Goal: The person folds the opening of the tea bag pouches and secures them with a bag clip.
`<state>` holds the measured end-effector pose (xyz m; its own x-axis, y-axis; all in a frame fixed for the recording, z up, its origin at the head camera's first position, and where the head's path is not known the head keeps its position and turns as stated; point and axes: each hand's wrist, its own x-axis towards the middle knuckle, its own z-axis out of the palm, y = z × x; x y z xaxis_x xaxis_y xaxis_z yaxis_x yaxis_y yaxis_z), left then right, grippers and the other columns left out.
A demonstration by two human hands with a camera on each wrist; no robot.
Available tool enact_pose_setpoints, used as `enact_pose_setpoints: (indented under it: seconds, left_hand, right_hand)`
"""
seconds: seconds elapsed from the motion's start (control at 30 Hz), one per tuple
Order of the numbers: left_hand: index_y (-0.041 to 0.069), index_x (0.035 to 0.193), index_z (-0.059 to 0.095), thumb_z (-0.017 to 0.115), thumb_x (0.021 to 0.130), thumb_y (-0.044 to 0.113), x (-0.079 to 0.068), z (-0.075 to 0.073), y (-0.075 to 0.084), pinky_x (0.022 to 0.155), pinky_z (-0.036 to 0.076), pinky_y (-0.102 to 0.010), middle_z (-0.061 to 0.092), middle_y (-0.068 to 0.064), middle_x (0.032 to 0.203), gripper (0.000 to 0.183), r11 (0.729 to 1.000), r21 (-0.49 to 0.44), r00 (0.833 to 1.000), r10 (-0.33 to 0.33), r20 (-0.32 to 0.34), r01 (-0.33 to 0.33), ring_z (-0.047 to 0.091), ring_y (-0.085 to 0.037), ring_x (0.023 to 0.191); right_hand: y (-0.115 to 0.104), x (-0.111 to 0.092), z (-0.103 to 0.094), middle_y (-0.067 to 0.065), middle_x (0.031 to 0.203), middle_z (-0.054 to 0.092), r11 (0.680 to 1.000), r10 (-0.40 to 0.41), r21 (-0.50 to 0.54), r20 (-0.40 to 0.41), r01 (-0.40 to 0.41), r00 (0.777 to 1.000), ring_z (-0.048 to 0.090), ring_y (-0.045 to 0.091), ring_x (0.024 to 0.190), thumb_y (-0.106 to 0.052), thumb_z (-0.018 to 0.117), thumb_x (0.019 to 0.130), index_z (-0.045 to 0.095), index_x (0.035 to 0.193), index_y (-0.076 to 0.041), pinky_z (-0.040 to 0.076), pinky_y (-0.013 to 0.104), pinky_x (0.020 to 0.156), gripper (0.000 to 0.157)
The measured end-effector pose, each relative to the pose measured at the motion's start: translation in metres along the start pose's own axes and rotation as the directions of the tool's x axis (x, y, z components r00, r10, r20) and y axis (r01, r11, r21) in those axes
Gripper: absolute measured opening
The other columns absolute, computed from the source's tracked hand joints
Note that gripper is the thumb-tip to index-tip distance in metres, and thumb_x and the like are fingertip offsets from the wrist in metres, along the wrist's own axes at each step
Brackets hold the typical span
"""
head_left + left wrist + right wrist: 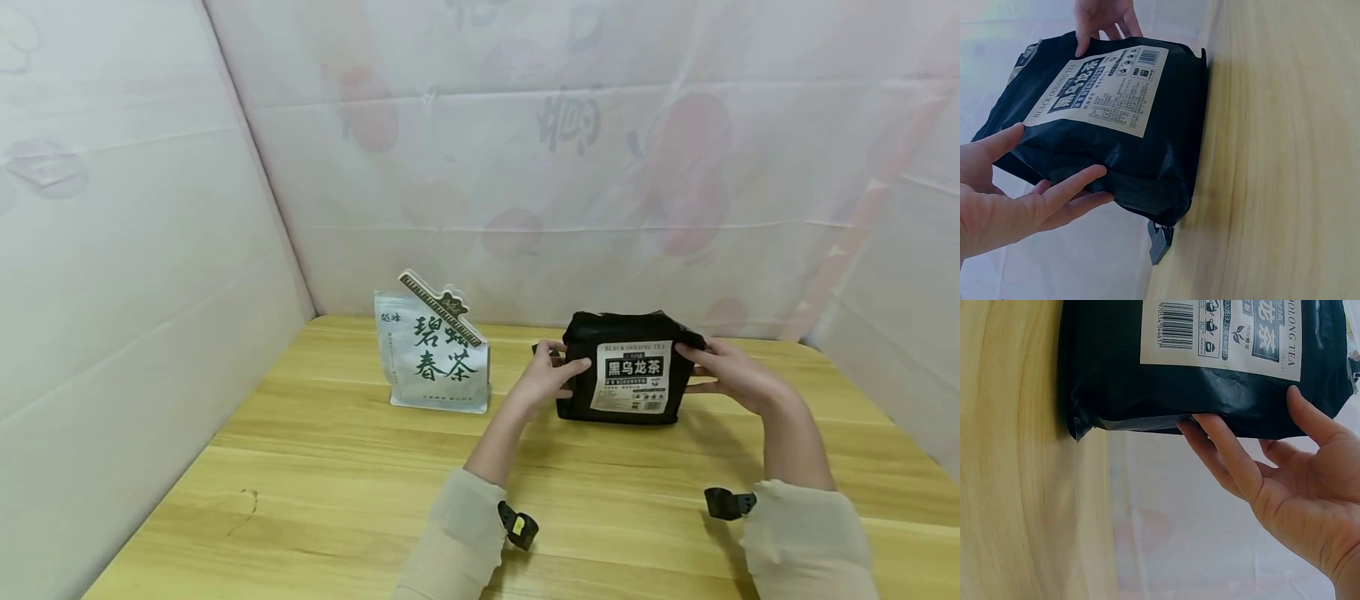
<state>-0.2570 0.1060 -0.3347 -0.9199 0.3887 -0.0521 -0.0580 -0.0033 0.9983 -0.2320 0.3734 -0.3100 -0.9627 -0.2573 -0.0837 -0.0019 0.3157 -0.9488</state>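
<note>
A black bag of oolong tea [621, 367] with a pale label stands upright on the wooden table. My left hand [551, 373] holds its left side, thumb on the front and the other fingers along the side. At the opposite side my right hand [731, 375] grips it, with the thumb [1313, 415] on the front near the top and fingers reaching round the edge. The bag hides some of the fingertips. A small dark piece [1160, 242] sticks out beyond the bag in the left wrist view; its kind is unclear.
Left of the black bag stands a pale pouch of tea [437, 367] with large dark characters. A slanted ruler-like strip [442, 308] with an ornate edge lies across its top corner. Printed white fabric [480, 167] walls the table [337, 500] at back and sides.
</note>
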Motion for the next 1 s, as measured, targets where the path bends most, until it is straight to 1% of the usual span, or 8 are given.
enact_pose_setpoints:
  seconds: [0.07, 0.2, 0.33, 0.47, 0.53, 0.7, 0.87, 1.0]
  left_hand:
    - [0.013, 0.11, 0.033, 0.059, 0.074, 0.029, 0.001, 0.0, -0.001, 0.07, 0.042, -0.037, 0.034, -0.012, 0.116, 0.047, 1.0, -0.01, 1.0, -0.001, 0.0, 0.001, 0.045, -0.024, 0.098]
    - [0.013, 0.111, 0.034, 0.06, 0.073, 0.031, 0.0, -0.001, 0.001, 0.07, 0.042, -0.037, 0.035, -0.012, 0.114, 0.049, 1.0, -0.021, 1.0, 0.002, -0.002, -0.002, 0.048, -0.025, 0.093]
    - [0.013, 0.11, 0.034, 0.061, 0.073, 0.031, -0.001, -0.004, 0.001, 0.071, 0.042, -0.038, 0.036, -0.012, 0.113, 0.049, 1.0, -0.023, 1.0, 0.006, 0.012, -0.006, 0.048, -0.024, 0.093]
    - [0.011, 0.11, 0.033, 0.06, 0.073, 0.029, 0.0, -0.009, 0.001, 0.071, 0.041, -0.038, 0.036, -0.012, 0.112, 0.049, 0.999, -0.048, 1.0, 0.013, 0.02, -0.012, 0.049, -0.025, 0.091]
    - [0.01, 0.111, 0.032, 0.061, 0.073, 0.029, -0.001, -0.011, 0.003, 0.072, 0.041, -0.039, 0.036, -0.013, 0.113, 0.051, 0.998, -0.058, 1.0, 0.01, 0.022, -0.009, 0.049, -0.025, 0.09]
    - [0.008, 0.114, 0.031, 0.061, 0.073, 0.028, -0.001, -0.015, 0.004, 0.072, 0.041, -0.039, 0.034, -0.015, 0.114, 0.054, 0.997, -0.071, 1.0, 0.006, 0.027, -0.004, 0.048, -0.026, 0.092]
    - [0.007, 0.113, 0.031, 0.061, 0.073, 0.026, -0.001, -0.019, 0.004, 0.071, 0.042, -0.038, 0.033, -0.016, 0.114, 0.053, 0.998, -0.066, 0.999, 0.019, 0.028, -0.018, 0.045, -0.026, 0.096]
    - [0.007, 0.113, 0.031, 0.062, 0.073, 0.026, 0.0, -0.022, 0.004, 0.07, 0.042, -0.037, 0.032, -0.013, 0.113, 0.054, 0.998, -0.06, 0.999, 0.028, 0.032, -0.026, 0.043, -0.025, 0.098]
  right_hand:
    - [-0.001, -0.001, 0.001, 0.022, 0.131, 0.001, 1.0, 0.004, 0.002, -0.007, -0.004, 1.0, 0.014, 0.042, 0.113, -0.032, 0.039, 0.086, 0.001, 0.131, -0.002, 0.04, 0.04, 0.074, 0.066]
    - [-0.002, -0.001, 0.003, 0.023, 0.131, 0.0, 1.0, 0.009, -0.008, -0.014, -0.009, 1.0, 0.013, 0.041, 0.113, -0.032, 0.039, 0.086, -0.001, 0.13, -0.001, 0.04, 0.039, 0.074, 0.067]
    - [-0.001, 0.0, 0.004, 0.023, 0.13, 0.006, 1.0, -0.001, -0.007, -0.016, 0.001, 1.0, 0.015, 0.04, 0.112, -0.031, 0.038, 0.086, 0.002, 0.13, 0.0, 0.04, 0.04, 0.074, 0.065]
    - [-0.002, 0.002, 0.006, 0.023, 0.13, 0.008, 1.0, -0.004, -0.012, -0.018, 0.004, 1.0, 0.016, 0.038, 0.113, -0.032, 0.039, 0.086, 0.004, 0.13, 0.0, 0.039, 0.039, 0.075, 0.065]
    - [-0.004, 0.002, 0.009, 0.023, 0.131, 0.006, 1.0, 0.0, -0.021, -0.02, 0.0, 1.0, 0.016, 0.038, 0.114, -0.033, 0.039, 0.086, 0.002, 0.131, -0.001, 0.039, 0.039, 0.075, 0.067]
    - [-0.006, 0.004, 0.013, 0.024, 0.13, 0.007, 1.0, -0.003, -0.025, -0.025, 0.002, 1.0, 0.017, 0.039, 0.113, -0.034, 0.039, 0.086, 0.003, 0.13, 0.001, 0.039, 0.04, 0.075, 0.067]
    - [-0.007, 0.005, 0.017, 0.023, 0.131, 0.004, 0.999, 0.004, -0.043, -0.042, -0.006, 0.999, 0.013, 0.038, 0.114, -0.035, 0.039, 0.085, 0.0, 0.13, 0.002, 0.038, 0.04, 0.077, 0.069]
    - [-0.008, 0.007, 0.019, 0.023, 0.131, 0.004, 0.998, 0.0, -0.056, -0.038, -0.002, 0.999, 0.014, 0.037, 0.115, -0.035, 0.038, 0.086, -0.001, 0.13, 0.002, 0.037, 0.04, 0.078, 0.069]
